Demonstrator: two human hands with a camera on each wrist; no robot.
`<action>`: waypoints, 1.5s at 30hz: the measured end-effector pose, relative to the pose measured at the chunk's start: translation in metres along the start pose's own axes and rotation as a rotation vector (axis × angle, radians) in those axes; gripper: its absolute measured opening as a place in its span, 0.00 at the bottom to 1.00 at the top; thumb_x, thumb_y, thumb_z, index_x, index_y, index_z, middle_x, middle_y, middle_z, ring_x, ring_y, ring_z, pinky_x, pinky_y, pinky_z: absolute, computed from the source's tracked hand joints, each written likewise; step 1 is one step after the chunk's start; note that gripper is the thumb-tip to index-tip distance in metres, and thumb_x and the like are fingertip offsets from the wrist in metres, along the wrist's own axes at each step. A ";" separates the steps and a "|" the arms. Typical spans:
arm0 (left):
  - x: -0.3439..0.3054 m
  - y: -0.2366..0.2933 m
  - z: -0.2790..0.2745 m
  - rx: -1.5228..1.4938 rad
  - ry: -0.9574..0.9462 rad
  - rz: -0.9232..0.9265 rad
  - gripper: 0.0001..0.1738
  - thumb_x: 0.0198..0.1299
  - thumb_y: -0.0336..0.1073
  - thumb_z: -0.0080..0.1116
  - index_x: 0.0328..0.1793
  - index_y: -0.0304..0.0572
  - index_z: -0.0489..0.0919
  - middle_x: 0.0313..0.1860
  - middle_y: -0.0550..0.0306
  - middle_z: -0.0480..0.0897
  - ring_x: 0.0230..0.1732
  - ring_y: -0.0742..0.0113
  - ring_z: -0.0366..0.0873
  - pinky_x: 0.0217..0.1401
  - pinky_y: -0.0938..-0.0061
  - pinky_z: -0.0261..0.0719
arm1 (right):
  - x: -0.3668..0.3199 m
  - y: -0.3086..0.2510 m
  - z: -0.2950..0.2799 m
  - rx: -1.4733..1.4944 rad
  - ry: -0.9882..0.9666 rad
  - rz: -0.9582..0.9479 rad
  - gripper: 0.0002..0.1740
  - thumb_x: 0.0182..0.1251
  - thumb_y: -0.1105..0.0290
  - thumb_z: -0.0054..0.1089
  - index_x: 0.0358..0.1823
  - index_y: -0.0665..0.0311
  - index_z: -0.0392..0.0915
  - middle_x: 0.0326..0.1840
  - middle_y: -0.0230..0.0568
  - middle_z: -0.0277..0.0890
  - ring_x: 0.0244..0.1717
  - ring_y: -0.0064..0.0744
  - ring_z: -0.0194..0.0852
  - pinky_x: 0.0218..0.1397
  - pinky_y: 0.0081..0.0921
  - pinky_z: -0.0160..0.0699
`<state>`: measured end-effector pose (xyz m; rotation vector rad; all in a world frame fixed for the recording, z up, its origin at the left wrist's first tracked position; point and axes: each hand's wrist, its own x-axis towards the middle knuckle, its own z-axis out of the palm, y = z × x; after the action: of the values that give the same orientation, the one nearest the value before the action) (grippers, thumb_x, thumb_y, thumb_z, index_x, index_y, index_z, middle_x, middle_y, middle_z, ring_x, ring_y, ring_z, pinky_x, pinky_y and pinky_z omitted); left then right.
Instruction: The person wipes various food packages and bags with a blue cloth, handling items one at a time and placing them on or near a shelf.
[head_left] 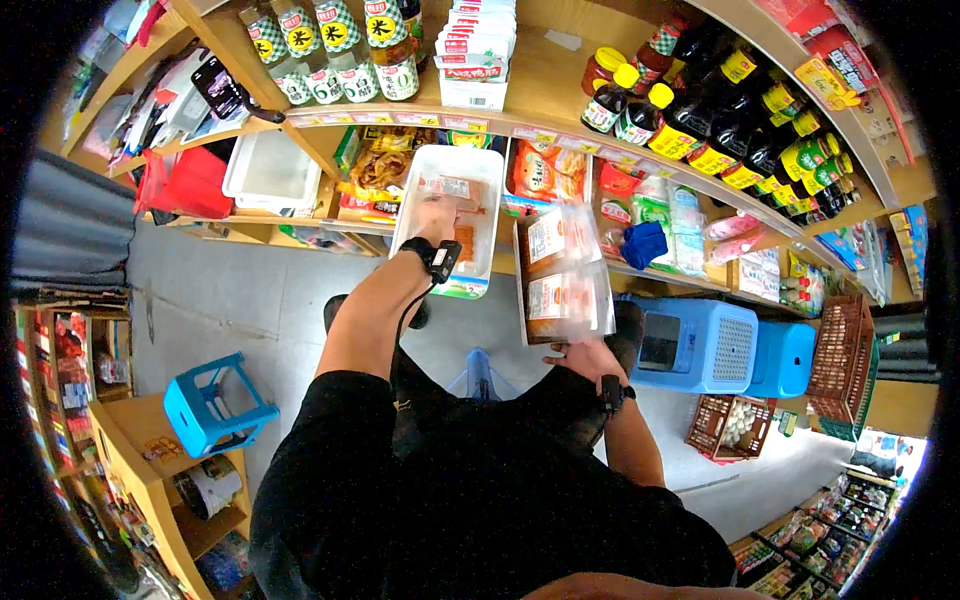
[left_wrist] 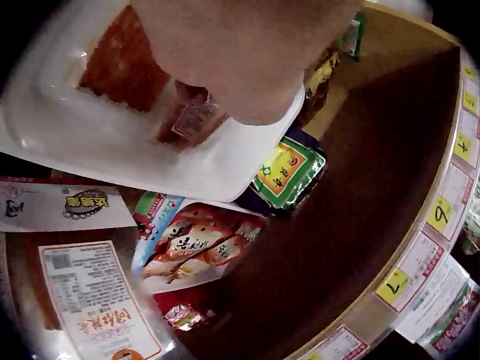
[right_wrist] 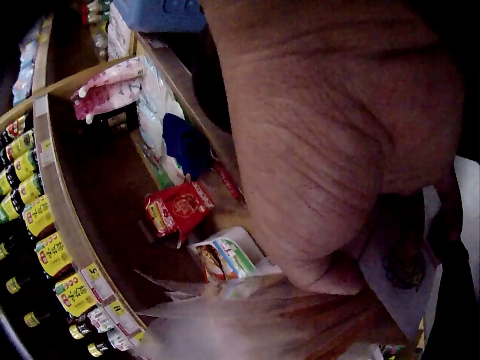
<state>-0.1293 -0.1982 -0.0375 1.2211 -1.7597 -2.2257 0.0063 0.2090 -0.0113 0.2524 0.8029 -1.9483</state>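
Note:
My left hand (head_left: pixel 437 218) reaches down into a white tray (head_left: pixel 483 262); its fingers pinch a clear packet (head_left: pixel 468 190) of reddish-brown food with a label. In the left wrist view that packet (left_wrist: pixel 196 120) lies under my fingertip, and another reddish-brown piece (left_wrist: pixel 124 64) lies beside it in the tray. My right hand (head_left: pixel 590 362) grips the near end of clear, white-labelled packs (head_left: pixel 560 265) held to the right of the tray. In the right wrist view my right hand (right_wrist: pixel 315 157) presses the blurred clear plastic (right_wrist: pixel 247 315); most of its fingers are hidden.
Bottles (head_left: pixel 345 55) and a white box of packets (head_left: pixel 475 80) stand on the upper shelf, with dark sauce bottles (head_left: pixel 690 130) rightward. Bagged goods (head_left: pixel 545 175) fill the lower shelf. A blue stool (head_left: pixel 215 400) stands at left, a blue plastic box (head_left: pixel 725 345) at right.

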 end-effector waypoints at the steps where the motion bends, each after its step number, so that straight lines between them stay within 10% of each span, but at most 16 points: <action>1: -0.004 0.000 0.005 -0.133 0.032 0.040 0.09 0.69 0.32 0.56 0.50 0.37 0.81 0.37 0.53 0.84 0.35 0.64 0.84 0.37 0.67 0.85 | -0.001 0.000 0.002 -0.031 0.000 -0.007 0.32 0.66 0.65 0.66 0.72 0.51 0.67 0.63 0.41 0.76 0.57 0.43 0.75 0.67 0.68 0.71; 6: -0.062 0.007 -0.005 -0.488 -0.196 0.327 0.06 0.68 0.30 0.58 0.49 0.37 0.78 0.47 0.52 0.85 0.51 0.60 0.86 0.56 0.61 0.87 | 0.003 0.002 -0.011 -0.010 0.007 0.005 0.31 0.63 0.68 0.66 0.69 0.54 0.69 0.60 0.39 0.77 0.56 0.41 0.76 0.65 0.65 0.74; 9: -0.078 -0.006 -0.027 -0.614 -0.260 0.300 0.03 0.68 0.29 0.58 0.45 0.40 0.77 0.49 0.51 0.85 0.54 0.60 0.85 0.56 0.63 0.86 | 0.004 0.004 -0.019 -0.019 0.024 0.006 0.31 0.61 0.68 0.66 0.67 0.55 0.71 0.58 0.38 0.78 0.53 0.40 0.77 0.63 0.63 0.75; 14: -0.124 0.008 -0.058 -0.604 -0.232 0.296 0.07 0.69 0.28 0.61 0.41 0.45 0.72 0.31 0.68 0.75 0.31 0.76 0.73 0.34 0.79 0.71 | 0.003 0.002 -0.011 -0.047 -0.009 0.007 0.28 0.62 0.68 0.64 0.65 0.58 0.72 0.55 0.38 0.79 0.51 0.38 0.78 0.62 0.62 0.77; 45: -0.296 0.071 -0.059 -0.562 -0.505 0.376 0.04 0.70 0.27 0.61 0.48 0.37 0.84 0.43 0.62 0.87 0.45 0.78 0.82 0.52 0.80 0.78 | 0.011 0.006 -0.021 -0.006 -0.022 0.028 0.23 0.64 0.69 0.60 0.61 0.61 0.74 0.56 0.41 0.80 0.52 0.39 0.80 0.66 0.62 0.75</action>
<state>0.0801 -0.1259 0.1801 0.2127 -1.1712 -2.6368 0.0026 0.2125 -0.0350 0.2368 0.7863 -1.9187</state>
